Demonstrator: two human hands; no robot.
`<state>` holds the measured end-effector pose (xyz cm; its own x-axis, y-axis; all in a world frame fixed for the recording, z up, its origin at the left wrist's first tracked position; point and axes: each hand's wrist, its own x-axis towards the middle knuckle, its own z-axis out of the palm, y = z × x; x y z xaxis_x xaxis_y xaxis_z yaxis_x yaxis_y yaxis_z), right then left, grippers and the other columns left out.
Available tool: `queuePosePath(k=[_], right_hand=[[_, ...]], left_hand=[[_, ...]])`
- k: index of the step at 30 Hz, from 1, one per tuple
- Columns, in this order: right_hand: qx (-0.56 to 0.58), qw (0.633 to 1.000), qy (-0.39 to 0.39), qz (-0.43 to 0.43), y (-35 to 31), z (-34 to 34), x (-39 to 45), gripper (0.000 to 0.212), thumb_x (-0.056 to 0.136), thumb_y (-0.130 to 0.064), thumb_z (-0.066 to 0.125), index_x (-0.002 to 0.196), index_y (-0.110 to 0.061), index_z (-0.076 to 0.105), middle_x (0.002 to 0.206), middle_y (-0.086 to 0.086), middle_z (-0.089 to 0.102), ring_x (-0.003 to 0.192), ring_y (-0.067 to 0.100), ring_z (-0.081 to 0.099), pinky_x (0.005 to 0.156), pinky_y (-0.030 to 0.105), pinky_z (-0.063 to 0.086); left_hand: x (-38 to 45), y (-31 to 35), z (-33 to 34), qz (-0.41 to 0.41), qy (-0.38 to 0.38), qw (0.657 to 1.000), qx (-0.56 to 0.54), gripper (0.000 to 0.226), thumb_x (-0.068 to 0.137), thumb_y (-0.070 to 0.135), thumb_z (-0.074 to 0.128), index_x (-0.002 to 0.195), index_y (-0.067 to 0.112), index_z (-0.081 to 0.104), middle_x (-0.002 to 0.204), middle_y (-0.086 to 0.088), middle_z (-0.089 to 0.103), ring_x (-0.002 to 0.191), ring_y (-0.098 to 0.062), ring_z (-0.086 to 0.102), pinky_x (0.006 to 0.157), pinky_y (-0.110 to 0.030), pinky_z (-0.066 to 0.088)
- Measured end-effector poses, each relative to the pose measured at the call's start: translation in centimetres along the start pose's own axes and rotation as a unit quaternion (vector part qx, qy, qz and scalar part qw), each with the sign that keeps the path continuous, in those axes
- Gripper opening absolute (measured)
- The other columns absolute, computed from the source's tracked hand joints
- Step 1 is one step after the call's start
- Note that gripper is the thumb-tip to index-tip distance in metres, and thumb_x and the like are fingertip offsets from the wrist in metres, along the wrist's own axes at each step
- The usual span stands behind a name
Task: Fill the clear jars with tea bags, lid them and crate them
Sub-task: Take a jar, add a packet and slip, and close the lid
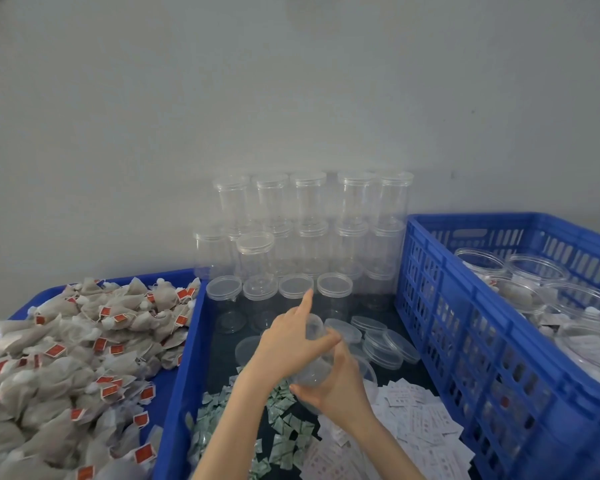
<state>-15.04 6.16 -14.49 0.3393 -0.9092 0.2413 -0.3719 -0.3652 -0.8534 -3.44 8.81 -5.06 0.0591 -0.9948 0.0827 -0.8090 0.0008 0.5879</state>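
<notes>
A clear empty jar [313, 375] is tilted between both hands over the middle blue tray [182, 368]. My left hand [288, 341] grips its upper end, thumb across it and index finger pointing up. My right hand [340, 389] is curled round its lower part. Tea bags [66, 358] with red tags lie heaped on the left blue tray. Empty lidded jars [309, 220] are stacked against the wall, with open jars [334, 285] in front. Loose lids [385, 341] lie right of my hands. The blue crate [465, 341] on the right holds filled jars [520, 292].
Small green-and-white sachets [281, 427] and white paper slips [423, 420] are strewn on the middle tray's floor under my forearms. The crate's tall wall stands close on the right. A grey wall closes off the back.
</notes>
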Motion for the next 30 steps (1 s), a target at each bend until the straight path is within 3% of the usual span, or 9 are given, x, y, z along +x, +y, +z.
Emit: queuePosePath(k=[4,7,9,12,15,19,24,27,30], right_hand=[[0.058,0.998,0.001,0.022,0.3,-0.5,0.0,0.097,0.046,-0.050,0.087,0.128,-0.035,0.038,0.122,-0.023,0.054,0.115,0.002,0.054,0.089,0.010,0.042],[0.074,0.997,0.000,0.017,0.5,-0.8,-0.2,0.094,0.049,-0.043,0.090,0.130,-0.031,0.043,0.123,-0.017,0.060,0.115,-0.001,0.057,0.091,0.012,0.046],[0.069,0.998,-0.002,0.004,0.3,-0.6,-0.3,0.088,0.053,-0.036,0.093,0.124,-0.041,0.041,0.123,-0.018,0.060,0.116,-0.003,0.055,0.096,0.016,0.046],[0.055,0.998,0.006,-0.016,-0.1,-0.3,-0.4,0.085,0.055,-0.037,0.091,0.117,-0.053,0.036,0.124,-0.028,0.052,0.118,-0.015,0.046,0.095,0.005,0.039],[0.065,0.998,0.015,-0.024,-0.2,0.0,-0.5,0.088,0.053,-0.041,0.091,0.124,-0.050,0.038,0.123,-0.025,0.056,0.116,-0.010,0.051,0.095,0.009,0.042],[0.125,0.990,0.060,0.023,0.8,-1.4,-0.6,0.096,0.054,-0.032,0.095,0.132,-0.043,0.040,0.124,-0.022,0.056,0.114,-0.006,0.053,0.085,0.011,0.043],[0.152,0.982,0.104,0.028,1.6,-4.5,-0.8,0.090,0.054,-0.021,0.097,0.125,-0.040,0.045,0.122,-0.016,0.059,0.117,0.003,0.056,0.099,0.026,0.044],[0.148,0.981,0.122,0.007,1.4,-6.0,-1.0,0.086,0.055,-0.022,0.095,0.123,-0.040,0.046,0.124,-0.014,0.059,0.116,-0.001,0.057,0.099,0.022,0.045],[0.147,0.978,0.145,-0.008,1.6,-7.4,-0.6,0.085,0.060,-0.005,0.094,0.122,-0.038,0.046,0.123,-0.014,0.058,0.113,-0.009,0.055,0.090,0.008,0.044]], left_hand=[[-0.7,-0.4,-1.0,0.045,-0.090,0.995,-0.021,0.100,0.082,0.056,0.065,0.153,0.033,-0.002,0.158,0.011,0.014,0.144,-0.015,0.016,0.117,-0.041,0.023],[-1.2,-0.8,-2.2,0.043,-0.127,0.991,-0.017,0.105,0.079,0.039,0.073,0.154,0.033,-0.001,0.157,0.009,0.015,0.140,-0.012,0.024,0.113,-0.033,0.028],[-1.4,-0.7,-2.4,0.008,-0.086,0.996,0.036,0.105,0.077,0.048,0.071,0.153,0.035,0.001,0.152,0.004,0.025,0.135,-0.018,0.034,0.110,-0.037,0.035],[-1.3,0.2,-2.0,-0.092,0.052,0.984,0.142,0.099,0.074,0.079,0.047,0.153,0.034,0.007,0.146,-0.008,0.032,0.134,-0.029,0.036,0.107,-0.046,0.031],[-0.7,0.7,-1.4,-0.115,0.127,0.983,0.072,0.091,0.076,0.081,0.035,0.151,0.034,0.011,0.146,-0.013,0.032,0.132,-0.033,0.038,0.107,-0.049,0.030],[1.4,-0.2,-1.0,-0.085,0.136,0.972,-0.173,0.083,0.084,0.063,0.052,0.152,0.034,0.014,0.151,-0.009,0.026,0.134,-0.029,0.035,0.107,-0.043,0.031],[5.3,-1.9,1.6,-0.116,0.117,0.957,-0.241,0.088,0.084,0.039,0.071,0.150,0.014,0.019,0.151,-0.012,0.033,0.134,-0.030,0.039,0.109,-0.043,0.035],[7.1,-2.8,4.2,-0.159,0.112,0.965,-0.175,0.080,0.078,0.032,0.076,0.139,0.007,0.030,0.139,-0.016,0.043,0.124,-0.033,0.047,0.103,-0.045,0.040],[8.3,-2.5,7.2,-0.098,0.081,0.991,-0.043,0.071,0.075,0.035,0.076,0.134,0.011,0.042,0.137,-0.009,0.045,0.124,-0.029,0.046,0.102,-0.039,0.040]])
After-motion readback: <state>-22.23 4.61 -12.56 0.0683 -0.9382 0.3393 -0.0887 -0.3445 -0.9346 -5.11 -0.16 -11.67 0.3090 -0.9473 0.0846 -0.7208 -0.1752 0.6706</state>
